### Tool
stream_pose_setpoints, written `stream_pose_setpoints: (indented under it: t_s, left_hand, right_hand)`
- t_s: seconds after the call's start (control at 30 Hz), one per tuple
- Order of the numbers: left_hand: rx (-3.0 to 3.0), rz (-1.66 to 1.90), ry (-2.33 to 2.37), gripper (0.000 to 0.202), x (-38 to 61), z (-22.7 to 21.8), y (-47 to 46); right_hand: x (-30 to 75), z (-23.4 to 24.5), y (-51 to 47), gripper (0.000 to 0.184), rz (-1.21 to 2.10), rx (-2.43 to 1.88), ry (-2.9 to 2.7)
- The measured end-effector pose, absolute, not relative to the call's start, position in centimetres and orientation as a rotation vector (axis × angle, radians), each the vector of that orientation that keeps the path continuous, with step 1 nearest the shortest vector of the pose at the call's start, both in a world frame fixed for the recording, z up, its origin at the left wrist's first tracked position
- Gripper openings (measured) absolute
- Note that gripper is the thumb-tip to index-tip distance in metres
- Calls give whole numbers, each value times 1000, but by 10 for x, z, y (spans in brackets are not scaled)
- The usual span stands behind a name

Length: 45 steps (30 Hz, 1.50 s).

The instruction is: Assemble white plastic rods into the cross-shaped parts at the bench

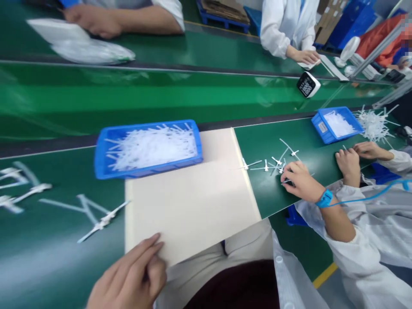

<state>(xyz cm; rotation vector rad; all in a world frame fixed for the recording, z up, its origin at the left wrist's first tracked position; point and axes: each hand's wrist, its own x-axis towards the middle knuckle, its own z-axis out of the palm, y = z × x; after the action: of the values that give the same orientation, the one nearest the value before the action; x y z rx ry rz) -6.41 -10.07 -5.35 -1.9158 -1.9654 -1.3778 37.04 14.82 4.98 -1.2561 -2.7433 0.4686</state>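
Observation:
My left hand (pixel 131 277) is at the bottom, its fingertips lying over the near left corner of a pale board (pixel 193 206). Its fingers are fairly straight, and I see nothing held in them. My right hand (pixel 299 180), with a blue wrist strap, reaches over the green belt right of the board. Its thumb and fingers close around a thin white plastic strip (pixel 288 182), partly hidden by the hand. Beside it lie several small white plastic pieces with thin strips (pixel 266 165). A blue bin (pixel 99 159) full of white strips stands at the board's back edge.
More stripped pieces (pixel 104 221) lie on the belt at left. At right, a co-worker's hands (pixel 349 165) work near a second blue bin (pixel 325 131) and a pile of strips (pixel 373 124). Across the green divider (pixel 193 96) are two people and a small digital display (pixel 307 84).

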Motion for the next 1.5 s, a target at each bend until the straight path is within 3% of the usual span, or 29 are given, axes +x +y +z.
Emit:
stream_pose_setpoints:
  t_s: [0.1, 0.27, 0.6, 0.83, 0.97, 1.17, 1.5]
  left_hand:
    - [-1869, -1100, -1786, 50, -55, -43, -92]
    - [-1856, -1048, -1760, 37, -50, -39, -88]
    - [-1852, -1030, -1754, 35, -46, -29, -87]
    - [-1832, -1062, -1774, 30, -44, -22, -87]
    - [-1807, -1086, -1773, 29, -43, -25, -87]
    - [-1776, -1118, -1757, 30, -43, -29, -87]
    - [-1759, -1187, -1837, 28, -37, -24, -88]
  right_hand:
    - [368, 55, 153, 9, 438, -1224, -2817]
    - [358, 60, 161, 8, 466, -1179, -2831]
    - [260, 67, 175, 6, 683, -1111, -2466]
    - [164, 38, 209, 13, 587, -1082, -2768]
    - [162, 39, 212, 14, 611, -1054, -2803]
    - [164, 45, 211, 39, 626, -1072, -2861]
    - [149, 31, 226, 32, 452, -1301, -2748]
